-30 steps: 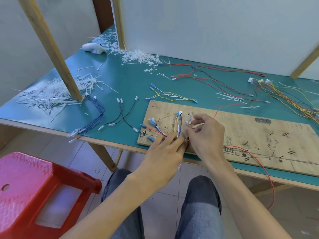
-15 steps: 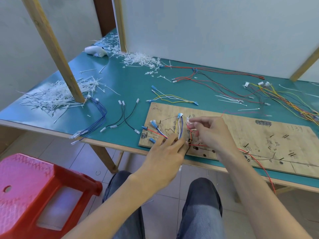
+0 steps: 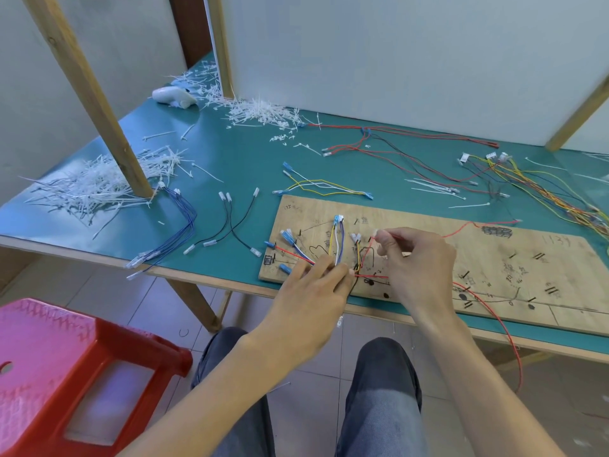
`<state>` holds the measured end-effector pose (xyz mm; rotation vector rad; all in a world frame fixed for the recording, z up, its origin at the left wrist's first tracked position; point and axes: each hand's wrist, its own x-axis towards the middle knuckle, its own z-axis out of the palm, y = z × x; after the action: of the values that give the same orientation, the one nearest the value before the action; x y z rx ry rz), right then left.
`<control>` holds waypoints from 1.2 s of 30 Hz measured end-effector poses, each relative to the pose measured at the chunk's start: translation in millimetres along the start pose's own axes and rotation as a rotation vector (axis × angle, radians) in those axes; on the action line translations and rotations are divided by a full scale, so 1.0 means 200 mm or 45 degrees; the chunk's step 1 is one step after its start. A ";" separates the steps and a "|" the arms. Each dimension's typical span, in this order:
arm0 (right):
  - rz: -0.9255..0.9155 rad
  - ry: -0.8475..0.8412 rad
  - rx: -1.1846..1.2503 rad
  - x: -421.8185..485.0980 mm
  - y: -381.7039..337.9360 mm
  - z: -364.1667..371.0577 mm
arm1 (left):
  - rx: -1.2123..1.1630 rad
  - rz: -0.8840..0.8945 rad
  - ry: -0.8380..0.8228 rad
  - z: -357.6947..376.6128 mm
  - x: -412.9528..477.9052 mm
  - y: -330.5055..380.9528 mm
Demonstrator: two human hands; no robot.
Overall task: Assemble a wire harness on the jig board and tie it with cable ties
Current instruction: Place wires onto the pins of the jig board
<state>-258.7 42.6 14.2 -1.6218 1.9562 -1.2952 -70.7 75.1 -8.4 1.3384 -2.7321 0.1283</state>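
At the near edge of the green-topped table (image 3: 230, 166) lies the wooden jig board (image 3: 494, 258), scribbled with pen marks and black dots. A seated person works over its left end with both hands.

The left hand (image 3: 316, 291) comes in from below. Its thumb and fingertips are closed on a bunch of wires (image 3: 336, 245) — yellow, white and blue — just where they gather near the board's front edge. From there the strands fan up and to the left, ending in small blue connectors (image 3: 286, 237) that lie on the wood.

The right hand (image 3: 415, 262) sits just beside it, back uppermost, with thumb and forefinger pinching a red wire (image 3: 461, 229) close to its end. That wire trails away to the right across the board. A second red lead (image 3: 509, 341) drops over the table's edge in a long loop.

Behind the board lie yellow and white leads (image 3: 323, 186), and farther back a spread of red and black wires (image 3: 395, 140). To the left, on the bare table, are a few black wires (image 3: 230, 225) and a sheaf of blue wires (image 3: 178, 232). White cable ties (image 3: 95, 186) are heaped round the foot of a wooden post (image 3: 99, 103) — more of them are scattered at the back. A red stool (image 3: 66, 374) stands on the floor at the person's left.
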 end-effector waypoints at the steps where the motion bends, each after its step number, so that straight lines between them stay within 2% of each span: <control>1: 0.038 0.004 0.042 0.00 0.01 0.00 | -0.004 0.003 0.001 0.00 0.00 0.00; 7: 0.052 -0.073 0.086 0.01 0.00 0.08 | 0.014 0.000 -0.014 -0.01 0.00 0.00; 12: 0.082 0.010 0.157 0.00 0.01 0.11 | 0.017 -0.002 -0.018 -0.01 0.00 0.00; 18: 0.329 0.168 0.591 -0.01 0.00 0.11 | -0.006 -0.005 -0.037 -0.01 0.00 0.00; 22: 0.332 0.237 0.701 -0.04 -0.03 0.13 | -0.016 0.001 -0.043 -0.02 0.00 0.00; 31: 0.157 0.092 0.212 -0.03 -0.05 0.15 | -0.065 -0.017 0.017 -0.02 0.00 0.00; 36: -0.035 -0.009 -0.018 -0.05 -0.09 0.16 | -0.071 -0.014 0.026 -0.02 -0.01 0.00</control>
<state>-222.1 38.7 6.5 -1.6634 1.9495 -1.2876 -70.5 77.2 -3.7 1.3300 -2.6901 0.0643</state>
